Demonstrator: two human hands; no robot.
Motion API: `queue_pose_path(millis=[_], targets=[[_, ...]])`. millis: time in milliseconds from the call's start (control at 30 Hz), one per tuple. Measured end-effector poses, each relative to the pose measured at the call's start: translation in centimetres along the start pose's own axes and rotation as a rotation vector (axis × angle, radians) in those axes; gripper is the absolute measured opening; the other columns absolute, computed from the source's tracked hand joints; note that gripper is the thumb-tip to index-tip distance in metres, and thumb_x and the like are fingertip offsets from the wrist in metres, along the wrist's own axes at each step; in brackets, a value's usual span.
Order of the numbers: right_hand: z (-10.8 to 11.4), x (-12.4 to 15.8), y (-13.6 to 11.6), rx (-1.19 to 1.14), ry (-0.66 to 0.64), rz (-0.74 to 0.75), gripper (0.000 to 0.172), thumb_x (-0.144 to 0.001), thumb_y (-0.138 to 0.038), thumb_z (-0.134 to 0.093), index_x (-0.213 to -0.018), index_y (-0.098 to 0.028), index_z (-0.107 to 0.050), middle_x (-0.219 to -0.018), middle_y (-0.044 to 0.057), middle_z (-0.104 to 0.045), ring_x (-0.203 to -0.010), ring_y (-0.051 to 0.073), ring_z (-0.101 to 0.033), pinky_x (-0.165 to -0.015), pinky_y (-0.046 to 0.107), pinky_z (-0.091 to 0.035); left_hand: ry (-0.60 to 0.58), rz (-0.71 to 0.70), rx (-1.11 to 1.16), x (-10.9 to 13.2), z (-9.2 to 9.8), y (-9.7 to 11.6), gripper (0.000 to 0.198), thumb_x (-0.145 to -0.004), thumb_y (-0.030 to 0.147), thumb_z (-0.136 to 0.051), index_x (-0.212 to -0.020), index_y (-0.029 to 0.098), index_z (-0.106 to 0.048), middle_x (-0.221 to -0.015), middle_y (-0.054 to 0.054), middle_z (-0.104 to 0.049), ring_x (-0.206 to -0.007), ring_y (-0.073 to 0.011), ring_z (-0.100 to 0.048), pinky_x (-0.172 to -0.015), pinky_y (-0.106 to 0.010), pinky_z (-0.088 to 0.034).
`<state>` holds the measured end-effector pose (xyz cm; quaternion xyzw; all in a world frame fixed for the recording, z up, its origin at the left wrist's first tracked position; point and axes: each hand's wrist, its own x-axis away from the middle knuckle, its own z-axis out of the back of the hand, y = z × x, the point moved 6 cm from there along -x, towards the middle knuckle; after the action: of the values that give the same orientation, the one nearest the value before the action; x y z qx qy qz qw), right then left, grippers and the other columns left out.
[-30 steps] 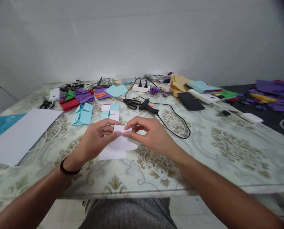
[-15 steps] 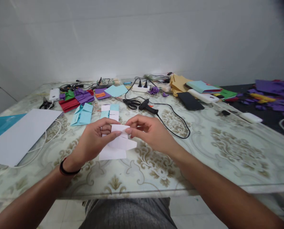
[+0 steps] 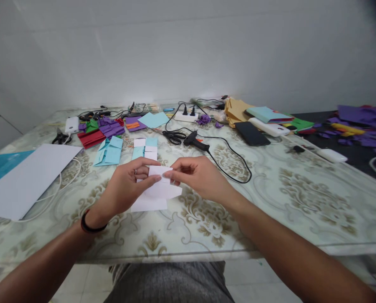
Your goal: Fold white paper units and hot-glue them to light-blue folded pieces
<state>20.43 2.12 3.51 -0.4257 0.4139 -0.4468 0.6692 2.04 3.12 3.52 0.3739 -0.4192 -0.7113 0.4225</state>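
I have the folded white paper (image 3: 160, 170) between the two sets of fingertips, its upper part standing just ahead of both thumbs. The left hand (image 3: 124, 180) is clamped on its left side, thumb flat on the near face and forefinger stretched along behind the top edge. The right hand (image 3: 198, 176) pinches its right edge between thumb and forefinger, the other fingers curled in beneath. Below the thumbs, a white flap (image 3: 166, 191) points right; I cannot tell whether it joins the pinched part. Nearest me, under the flap, lies a white sheet (image 3: 150, 205) on the patterned tablecloth (image 3: 254, 219). Just beyond the left forefinger I see blue-and-white strips (image 3: 145, 147), with a light blue folded packet (image 3: 108, 150) to their left. Past the right fingers lie black-handled scissors (image 3: 175, 137) and a black glue gun (image 3: 196, 141), and farther right of them a dark phone (image 3: 252, 134). Well left of the left hand rests a large white stack (image 3: 33, 179).
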Motion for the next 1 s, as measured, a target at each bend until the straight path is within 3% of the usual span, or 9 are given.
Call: queue_pose_path(millis=[300, 433, 567, 767, 1000], targets=[[-0.4, 0.1, -0.3, 0.007, -0.011, 0.027, 0.034, -0.087, -0.048, -0.076, -0.074, -0.017, -0.072, -0.068, 0.003, -0.072, -0.060, 0.013, -0.062, -0.058, 0.025, -0.047, -0.058, 0.038, 0.058, 0.0, -0.6, 0.1, 0.028, -0.085, 0.031, -0.078, -0.110, 0.019, -0.073, -0.086, -0.004, -0.078, -0.075, -0.0154, -0.073, -0.065, -0.022, -0.055], [-0.4, 0.2, -0.6, 0.012, -0.011, 0.066, 0.030, -0.087, -0.044, -0.076, -0.076, -0.017, -0.072, -0.070, 0.003, -0.073, -0.064, 0.013, -0.062, -0.062, 0.026, -0.048, -0.061, 0.046, 0.044, 0.0, -0.6, 0.2, 0.029, -0.081, 0.026, -0.079, -0.108, 0.018, -0.072, -0.073, 0.001, -0.072, -0.065, -0.0124, -0.069, -0.057, -0.019, -0.050], [-0.5, 0.2, -0.8, 0.026, -0.025, 0.104, 0.029, -0.088, -0.040, -0.075, -0.072, -0.017, -0.069, -0.067, 0.001, -0.069, -0.062, 0.012, -0.059, -0.062, 0.026, -0.047, -0.123, 0.100, 0.069, 0.0, -0.9, -0.5, 0.030, -0.083, 0.030, -0.078, -0.110, 0.019, -0.072, -0.085, -0.004, -0.078, -0.075, -0.0169, -0.074, -0.061, -0.023, -0.053], [-0.6, 0.2, -0.6, -0.032, -0.068, 0.075, 0.020, -0.088, -0.036, -0.073, -0.081, -0.017, -0.072, -0.075, 0.002, -0.070, -0.069, 0.014, -0.062, -0.065, 0.027, -0.049, -0.052, 0.082, 0.120, 0.1, -0.6, -0.3, 0.032, -0.080, 0.036, -0.083, -0.105, 0.019, -0.072, -0.082, -0.004, -0.078, -0.072, -0.0175, -0.073, -0.058, -0.023, -0.052], [-1.0, 0.2, -0.4, 0.039, -0.103, 0.117, 0.021, -0.090, -0.031, -0.069, -0.075, -0.018, -0.068, -0.072, 0.000, -0.065, -0.067, 0.013, -0.056, -0.064, 0.026, -0.045, -0.133, 0.105, 0.027, 0.0, -1.0, -0.7, 0.025, -0.079, 0.033, -0.081, -0.098, 0.018, -0.074, -0.071, 0.000, -0.070, -0.053, -0.0108, -0.058, -0.044, -0.019, -0.038]])
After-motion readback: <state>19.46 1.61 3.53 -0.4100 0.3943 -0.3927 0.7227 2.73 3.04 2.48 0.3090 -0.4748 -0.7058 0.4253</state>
